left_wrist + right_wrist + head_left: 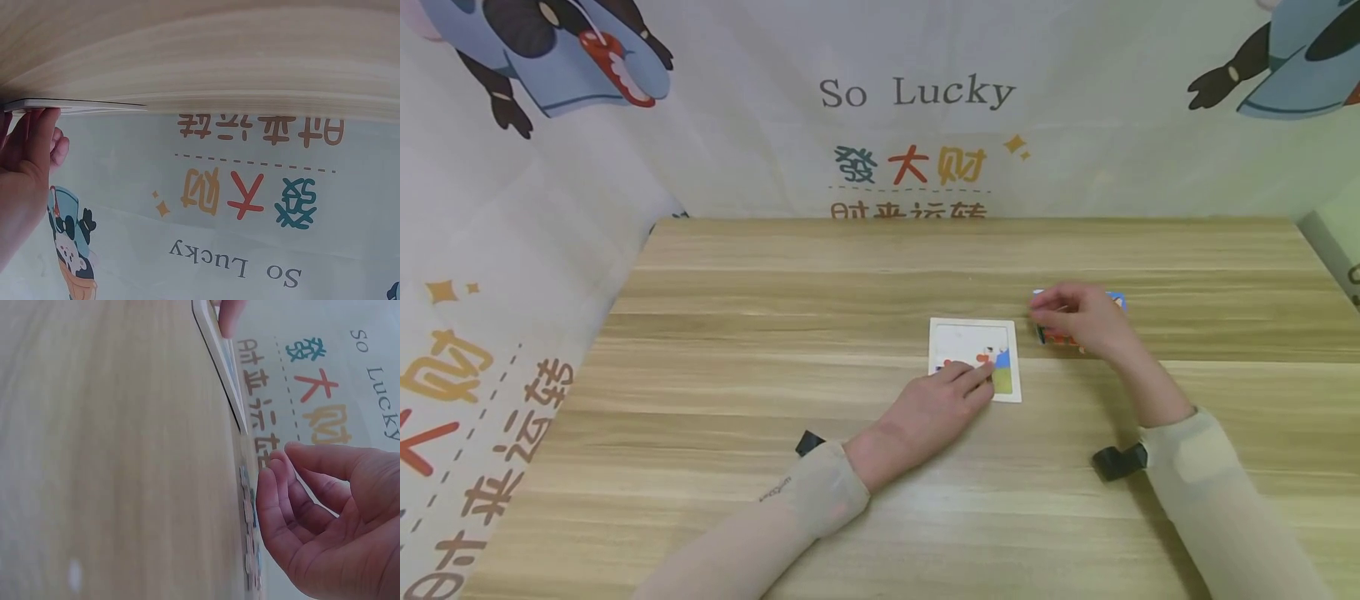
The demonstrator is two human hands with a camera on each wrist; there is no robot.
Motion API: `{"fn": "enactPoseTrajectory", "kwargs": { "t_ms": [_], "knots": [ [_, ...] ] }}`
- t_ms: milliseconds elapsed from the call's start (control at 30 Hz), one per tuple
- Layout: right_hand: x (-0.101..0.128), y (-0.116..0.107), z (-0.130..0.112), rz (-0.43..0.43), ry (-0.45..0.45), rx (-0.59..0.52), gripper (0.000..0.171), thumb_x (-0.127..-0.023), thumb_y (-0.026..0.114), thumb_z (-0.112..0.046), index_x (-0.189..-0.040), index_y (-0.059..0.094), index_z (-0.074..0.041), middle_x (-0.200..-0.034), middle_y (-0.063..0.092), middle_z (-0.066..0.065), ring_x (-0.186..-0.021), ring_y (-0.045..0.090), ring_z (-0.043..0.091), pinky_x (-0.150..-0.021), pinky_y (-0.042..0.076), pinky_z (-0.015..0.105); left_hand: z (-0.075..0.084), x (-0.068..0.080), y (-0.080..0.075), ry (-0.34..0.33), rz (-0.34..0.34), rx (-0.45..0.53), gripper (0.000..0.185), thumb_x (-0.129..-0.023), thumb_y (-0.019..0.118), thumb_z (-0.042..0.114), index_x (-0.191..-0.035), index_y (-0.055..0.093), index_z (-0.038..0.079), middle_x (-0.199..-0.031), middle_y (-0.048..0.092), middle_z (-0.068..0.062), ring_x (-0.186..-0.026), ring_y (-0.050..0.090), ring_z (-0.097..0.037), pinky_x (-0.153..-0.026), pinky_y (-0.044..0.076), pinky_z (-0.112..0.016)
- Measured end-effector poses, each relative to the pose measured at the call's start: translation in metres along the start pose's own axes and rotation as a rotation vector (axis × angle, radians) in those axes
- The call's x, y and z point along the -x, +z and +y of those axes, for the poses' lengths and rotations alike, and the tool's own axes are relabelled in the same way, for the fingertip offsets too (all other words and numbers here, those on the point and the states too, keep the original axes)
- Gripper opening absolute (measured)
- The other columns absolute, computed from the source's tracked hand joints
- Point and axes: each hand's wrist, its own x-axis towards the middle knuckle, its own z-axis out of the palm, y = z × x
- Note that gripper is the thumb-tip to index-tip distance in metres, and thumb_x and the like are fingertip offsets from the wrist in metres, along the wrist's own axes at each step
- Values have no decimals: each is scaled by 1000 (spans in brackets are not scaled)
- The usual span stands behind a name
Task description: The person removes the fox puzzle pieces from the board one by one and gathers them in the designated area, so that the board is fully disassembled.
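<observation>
A white-framed picture puzzle board [1017, 375] lies flat near the middle of the table, part of its picture coloured and the upper left pale. My left hand [925, 408] rests on its lower part with the fingers extended, covering some of the picture. To the right, my right hand [1086, 321] hovers over a cluster of colourful jigsaw pieces [1117, 299] and hides most of them. In the right wrist view, those interlocking pieces [249, 550] lie flat beyond the loosely bent fingers [270, 500]. Nothing shows between thumb and fingertips there.
The wood-grain table [737, 333] extends around the board and pieces. A printed cloth [737, 150] with lettering and cartoon figures hangs behind it and along the left side. Black wrist devices [1118, 463] are strapped to both sleeves.
</observation>
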Motion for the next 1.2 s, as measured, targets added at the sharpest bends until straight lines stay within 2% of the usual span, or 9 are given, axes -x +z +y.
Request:
{"fn": "enactPoseTrajectory", "kwargs": {
  "t_ms": [100, 333, 533, 800, 1033, 1200],
  "knots": [
    [-2, 5, -1, 0, 0, 13, 29, -99, 62, -16, -120, 65, 4, -115, 67, 24, -77, 63, 3, -68, 57, 18, 0, 0, 0, 5, 2, -2, 25, -101, 52, 7, -125, 56, 15, -152, 50, 0, -129, 56, -14, -95, 57, -22],
    [-4, 12, -6, -25, -18, 2, 28, -97, 63, -15, -118, 66, 4, -109, 69, 20, -74, 63, 1, -68, 57, 17, 0, 1, -2, 33, -9, 3, 36, -102, 49, 6, -136, 54, 12, -153, 49, -1, -141, 47, -15, -117, 41, -27],
    [-4, 17, -11, -40, -25, 13, 28, -97, 63, -14, -118, 66, 5, -109, 68, 21, -77, 62, 7, -65, 55, 17, -1, 0, -2, 38, -7, 15, 36, -101, 49, 5, -137, 55, 11, -152, 50, -3, -139, 50, -15, -116, 41, -28],
    [-3, 25, -13, -60, -50, 0, 26, -96, 64, -10, -115, 67, 6, -108, 68, 23, -82, 62, 10, -68, 57, 15, 0, 1, 2, 40, 53, -7, 31, -100, 52, 6, -130, 58, 11, -147, 55, -2, -135, 54, -13, -114, 44, -26],
    [-4, 28, -11, -83, -112, 23, 24, -95, 64, -5, -114, 69, 7, -109, 70, 26, -80, 63, 4, -69, 56, 15, 0, 1, 0, 32, 8, 3, 33, -101, 51, 6, -133, 56, 11, -151, 52, -2, -138, 51, -14, -115, 43, -27],
    [-3, 28, -11, -102, -163, 68, 21, -92, 68, -5, -111, 73, 2, -109, 72, 22, -78, 59, 3, -66, 51, 14, 0, 1, 0, 36, 8, 7, 34, -101, 50, 6, -134, 56, 10, -150, 52, -2, -138, 51, -14, -115, 42, -27]
  ]
}}
